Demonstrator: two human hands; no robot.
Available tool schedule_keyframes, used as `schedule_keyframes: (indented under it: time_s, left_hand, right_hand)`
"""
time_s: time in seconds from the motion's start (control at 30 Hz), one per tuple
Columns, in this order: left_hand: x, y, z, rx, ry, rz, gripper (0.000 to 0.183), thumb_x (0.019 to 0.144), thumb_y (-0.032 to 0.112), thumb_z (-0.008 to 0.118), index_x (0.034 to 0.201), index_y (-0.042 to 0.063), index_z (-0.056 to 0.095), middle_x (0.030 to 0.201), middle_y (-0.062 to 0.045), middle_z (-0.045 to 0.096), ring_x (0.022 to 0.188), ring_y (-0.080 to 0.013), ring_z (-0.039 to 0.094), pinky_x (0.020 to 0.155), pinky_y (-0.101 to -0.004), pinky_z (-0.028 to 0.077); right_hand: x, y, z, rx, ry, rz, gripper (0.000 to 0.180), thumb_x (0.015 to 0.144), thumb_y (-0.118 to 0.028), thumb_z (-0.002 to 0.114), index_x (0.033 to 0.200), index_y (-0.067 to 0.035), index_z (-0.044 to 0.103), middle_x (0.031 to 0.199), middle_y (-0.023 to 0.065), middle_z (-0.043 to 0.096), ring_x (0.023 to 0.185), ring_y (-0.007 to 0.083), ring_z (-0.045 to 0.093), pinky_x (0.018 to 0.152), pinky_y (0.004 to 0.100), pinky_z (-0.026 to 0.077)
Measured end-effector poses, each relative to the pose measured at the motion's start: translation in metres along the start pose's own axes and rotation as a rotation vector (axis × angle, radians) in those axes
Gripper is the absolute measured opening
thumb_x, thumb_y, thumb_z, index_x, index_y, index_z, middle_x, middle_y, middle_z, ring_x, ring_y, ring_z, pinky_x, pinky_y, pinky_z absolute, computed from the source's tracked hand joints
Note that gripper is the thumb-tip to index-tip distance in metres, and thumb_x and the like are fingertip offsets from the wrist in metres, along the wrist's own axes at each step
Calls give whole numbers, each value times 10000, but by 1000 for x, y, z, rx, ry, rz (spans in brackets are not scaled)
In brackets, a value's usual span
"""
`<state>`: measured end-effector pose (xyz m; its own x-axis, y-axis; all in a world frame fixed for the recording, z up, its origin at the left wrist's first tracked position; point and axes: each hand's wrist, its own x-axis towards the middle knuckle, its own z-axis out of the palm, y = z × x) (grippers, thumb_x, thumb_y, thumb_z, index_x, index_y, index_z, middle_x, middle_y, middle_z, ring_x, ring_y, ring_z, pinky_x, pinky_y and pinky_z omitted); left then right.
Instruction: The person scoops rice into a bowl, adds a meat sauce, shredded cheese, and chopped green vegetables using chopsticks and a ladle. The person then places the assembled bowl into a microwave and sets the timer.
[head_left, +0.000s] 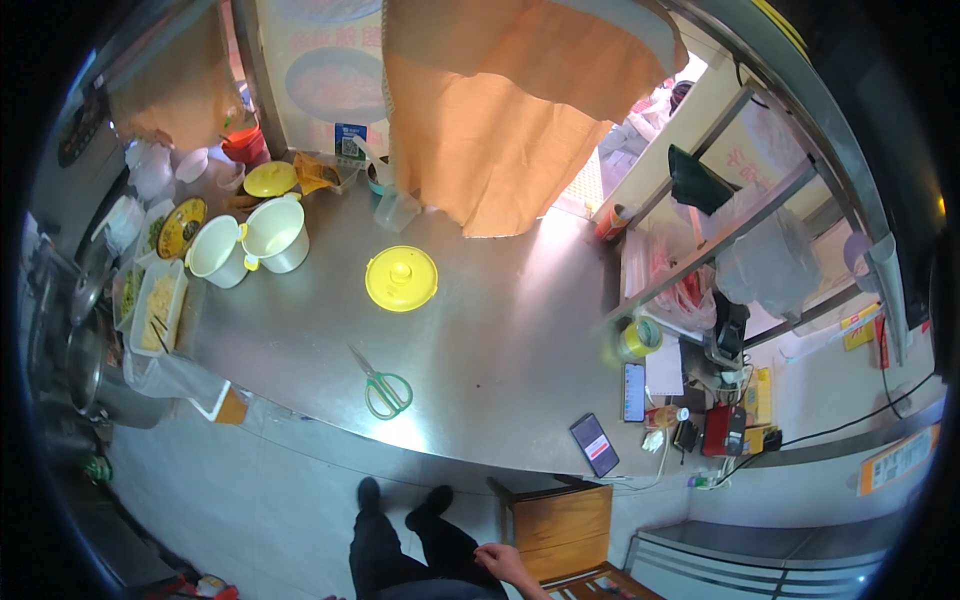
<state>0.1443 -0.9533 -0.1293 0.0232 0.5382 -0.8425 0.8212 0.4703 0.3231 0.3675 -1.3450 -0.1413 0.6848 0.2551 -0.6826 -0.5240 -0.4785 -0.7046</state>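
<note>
My right hand (499, 561) hangs low over my right thigh, its fingers curled; whether it holds anything is not clear. Of my left hand (334, 598) only a sliver shows at the bottom edge. Before me stands a metal counter (480, 337). Green-handled scissors (387, 394) lie near its front edge, blades pointing away to the left. Farther back lies a round yellow lid (401, 278) with a knob. Two white pots with yellow handles, a left one (219, 251) and a right one (277, 234), stand side by side at the left.
A plastic tub of pale food (159, 307) with dark chopsticks sits at the left. On the right are a smartphone (595, 445), another phone (634, 392), a bottle (666, 417) and a jar (640, 337). An orange cloth (502, 150) hangs behind. A wooden chair (562, 529) stands beside my legs.
</note>
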Motion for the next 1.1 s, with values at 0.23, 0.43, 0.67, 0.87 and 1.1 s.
schedule_keyframes:
  time_s: [0.23, 0.43, 0.67, 0.87, 1.1]
  left_hand:
    - [28, -25, 1, 66, -88, -162, 190, 907, 177, 610, 992, 48, 721, 915, -131, 730, 878, -251, 691, 738, -388, 558]
    - [62, 19, -13, 48, -170, -88, 190, 909, 175, 609, 1001, 48, 716, 924, -128, 728, 881, -246, 689, 741, -385, 556]
    - [112, 84, -59, 49, -266, 39, 191, 910, 173, 609, 1011, 47, 712, 934, -125, 726, 884, -240, 686, 744, -381, 555]
    - [136, 148, -108, 28, -361, 185, 192, 912, 171, 608, 1020, 47, 707, 942, -122, 724, 886, -235, 684, 748, -378, 553]
    - [145, 235, -165, 44, -424, 333, 194, 914, 169, 608, 1031, 46, 702, 952, -119, 722, 889, -229, 681, 751, -374, 552]
  right_hand:
    - [-18, 46, -28, 95, 353, 333, 231, 972, -137, 581, 1073, 44, 683, 916, 111, 728, 823, 190, 716, 743, 305, 571]
    - [-45, 70, 8, 143, 309, 483, 249, 947, -202, 587, 1023, 11, 692, 860, 93, 728, 796, 156, 705, 645, 272, 530]
    - [-31, 47, 82, 66, 240, 580, 285, 930, -283, 598, 971, -28, 719, 820, 61, 711, 746, 146, 688, 622, 275, 533]
    - [22, -19, 158, 285, 344, 485, 238, 917, -186, 602, 1024, 9, 686, 878, 112, 717, 760, 194, 708, 624, 318, 557]
    - [96, -80, 240, -40, 275, 237, 162, 849, -147, 662, 832, -8, 743, 743, 104, 718, 661, 183, 694, 598, 314, 552]
